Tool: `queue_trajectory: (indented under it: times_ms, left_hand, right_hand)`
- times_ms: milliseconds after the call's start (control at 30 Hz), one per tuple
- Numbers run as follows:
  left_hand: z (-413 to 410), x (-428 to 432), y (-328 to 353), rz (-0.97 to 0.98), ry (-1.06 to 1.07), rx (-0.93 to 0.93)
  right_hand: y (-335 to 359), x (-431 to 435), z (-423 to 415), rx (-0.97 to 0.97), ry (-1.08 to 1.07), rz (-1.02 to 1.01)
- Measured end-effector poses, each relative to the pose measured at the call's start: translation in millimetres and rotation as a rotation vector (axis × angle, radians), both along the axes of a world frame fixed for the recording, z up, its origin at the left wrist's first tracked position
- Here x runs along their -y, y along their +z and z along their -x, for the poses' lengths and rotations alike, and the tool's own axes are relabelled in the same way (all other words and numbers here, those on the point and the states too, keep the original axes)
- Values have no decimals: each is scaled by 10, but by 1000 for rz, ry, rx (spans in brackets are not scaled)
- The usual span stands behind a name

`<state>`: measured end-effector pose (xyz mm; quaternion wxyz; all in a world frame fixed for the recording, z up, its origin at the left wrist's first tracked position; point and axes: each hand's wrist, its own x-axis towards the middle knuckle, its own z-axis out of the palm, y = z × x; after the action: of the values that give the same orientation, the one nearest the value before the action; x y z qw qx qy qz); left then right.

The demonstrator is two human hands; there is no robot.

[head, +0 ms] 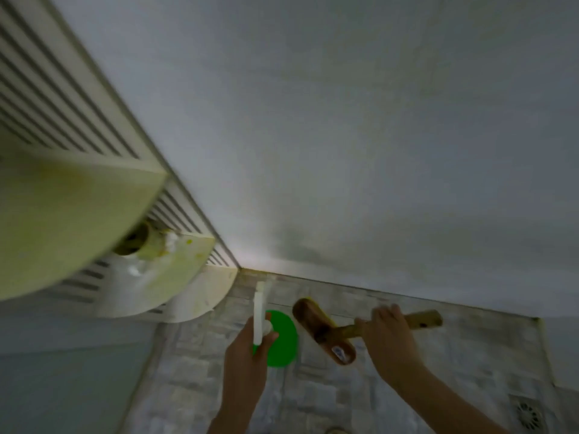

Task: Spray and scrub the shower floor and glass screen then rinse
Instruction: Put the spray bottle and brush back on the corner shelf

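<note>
Green plastic marks the spray bottle (282,339) low in the middle of the frame, where the left hand (247,355) curls its fingers round the neck below the white trigger head. Just right of it, the right hand (388,335) grips the handle of a wooden scrub brush (322,330) over the tiled shower floor (313,402). No foam or wet sheen shows through the blur, even near the drain (529,413) at lower right. The job looks barely begun, with spraying, scrubbing and rinsing all left. The glass screen cannot be made out for sure.

The label (340,352) on the brush (316,324) is unreadably blurred.
</note>
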<state>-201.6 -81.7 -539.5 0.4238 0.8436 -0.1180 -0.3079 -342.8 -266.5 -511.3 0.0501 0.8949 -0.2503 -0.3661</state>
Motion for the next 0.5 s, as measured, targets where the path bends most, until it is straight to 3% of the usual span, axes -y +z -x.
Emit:
queue_trajectory:
  times_ms: [267,500]
  left_hand:
    - [-148,-541,2504,142,33,148]
    - [-530,-911,4339,310,154,422]
  right_hand:
    - [1776,-470,-112,264,-119,-20]
    - [2977,-758,-648,450,-230,-162]
